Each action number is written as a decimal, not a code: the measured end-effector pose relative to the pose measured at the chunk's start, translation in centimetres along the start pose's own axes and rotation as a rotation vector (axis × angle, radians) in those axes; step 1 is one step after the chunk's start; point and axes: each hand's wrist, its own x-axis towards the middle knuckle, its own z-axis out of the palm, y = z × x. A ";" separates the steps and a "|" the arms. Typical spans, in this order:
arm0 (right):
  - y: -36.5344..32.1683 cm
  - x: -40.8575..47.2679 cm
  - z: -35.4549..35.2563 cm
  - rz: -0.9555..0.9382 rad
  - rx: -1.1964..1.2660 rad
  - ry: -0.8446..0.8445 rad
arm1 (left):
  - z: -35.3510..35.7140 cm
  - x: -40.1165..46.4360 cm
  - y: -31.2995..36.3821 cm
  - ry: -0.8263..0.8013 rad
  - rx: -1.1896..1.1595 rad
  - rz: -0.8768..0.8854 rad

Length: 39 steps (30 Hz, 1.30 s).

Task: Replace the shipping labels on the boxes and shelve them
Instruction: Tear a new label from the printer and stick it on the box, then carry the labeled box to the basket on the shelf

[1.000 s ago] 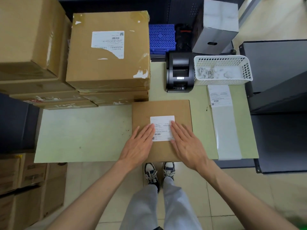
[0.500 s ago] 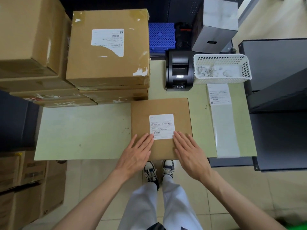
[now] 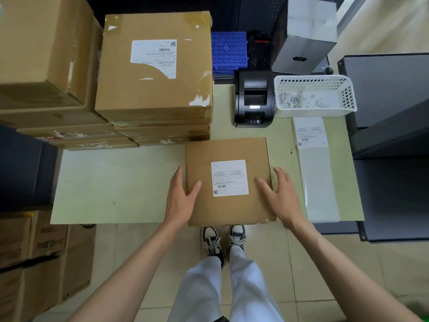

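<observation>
A flat brown cardboard box lies at the front edge of the pale green table, with a fresh white shipping label stuck flat on its top. My left hand sits at the box's left edge, thumb on top and fingers down the side. My right hand sits at the right edge the same way, thumb on the top face. A strip of label backing with one printed label lies to the right.
A stack of boxes with a torn old label stands at the back left, with bigger boxes beside it. A black label printer and a white basket of paper scraps sit at the back. Dark metal shelving stands to the right.
Both hands slid off the label where they were pressing it and moved apart to the left and right edges of the box.
</observation>
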 end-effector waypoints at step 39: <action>-27.0 -8.9 7.1 -0.549 0.098 -0.499 | -21.4 -17.8 -3.3 0.745 -0.527 -0.266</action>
